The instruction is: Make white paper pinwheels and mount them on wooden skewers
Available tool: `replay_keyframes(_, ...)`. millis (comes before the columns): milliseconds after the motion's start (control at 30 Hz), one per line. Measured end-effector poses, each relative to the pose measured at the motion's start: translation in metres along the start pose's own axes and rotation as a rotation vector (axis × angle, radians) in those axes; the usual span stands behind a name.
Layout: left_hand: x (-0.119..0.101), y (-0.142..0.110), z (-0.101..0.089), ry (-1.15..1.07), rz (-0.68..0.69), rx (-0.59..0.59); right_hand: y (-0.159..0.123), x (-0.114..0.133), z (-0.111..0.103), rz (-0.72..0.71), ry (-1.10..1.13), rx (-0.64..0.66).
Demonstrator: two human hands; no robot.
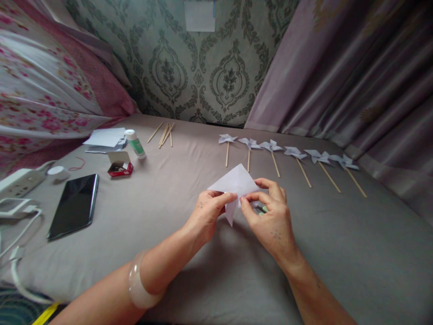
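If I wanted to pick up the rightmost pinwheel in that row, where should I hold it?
Probably by the bare lower part of its wooden stick, coming from the near side. The stick is slim, with its free end nearer the camera, while the folded paper blades at the far end look thin and easily crushed.

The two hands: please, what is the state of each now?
Left hand: closed, pinching the white paper.
Right hand: closed, holding the same paper.
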State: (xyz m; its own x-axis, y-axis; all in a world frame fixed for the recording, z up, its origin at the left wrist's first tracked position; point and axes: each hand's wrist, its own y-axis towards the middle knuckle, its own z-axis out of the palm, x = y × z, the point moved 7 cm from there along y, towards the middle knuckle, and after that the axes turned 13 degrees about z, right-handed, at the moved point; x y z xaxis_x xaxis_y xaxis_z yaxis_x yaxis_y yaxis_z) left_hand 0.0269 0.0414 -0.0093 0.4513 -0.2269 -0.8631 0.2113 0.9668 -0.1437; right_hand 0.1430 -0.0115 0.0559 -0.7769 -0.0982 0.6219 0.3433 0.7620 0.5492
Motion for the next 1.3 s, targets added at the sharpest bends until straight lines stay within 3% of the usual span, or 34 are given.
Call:
replay_keyframes(400,0.003,0.001,-0.001,0.004,-0.001,-0.001,0.0,-0.001,0.001,0.026,-0.004,-0.006)
replay_keyframes(767,0.004,0.001,-0.007,0.029,0.032,-0.075,0.0,0.004,0.0,0.084,0.063,0.04)
replay_keyframes(867,0.003,0.002,-0.006,0.04,0.047,-0.061,0.005,-0.01,-0.003,0.245,0.239,0.073)
replay_keyframes(1033,-0.003,0.0,0.0,0.092,0.119,0.009,-0.001,-0.038,0.028,0.739,0.656,0.431)
replay_keyframes(1100,-0.005,-0.002,0.002,0.109,0.14,0.023,-0.004,-0.042,0.031,0.872,0.798,0.42)
replay_keyframes(1167,-0.006,-0.003,0.003,0.117,0.158,0.03,-0.006,-0.042,0.032,0.949,0.885,0.395)
replay_keyframes(1300,-0.007,-0.003,0.006,0.117,0.17,0.049,-0.009,-0.033,0.039,0.942,0.911,0.556)
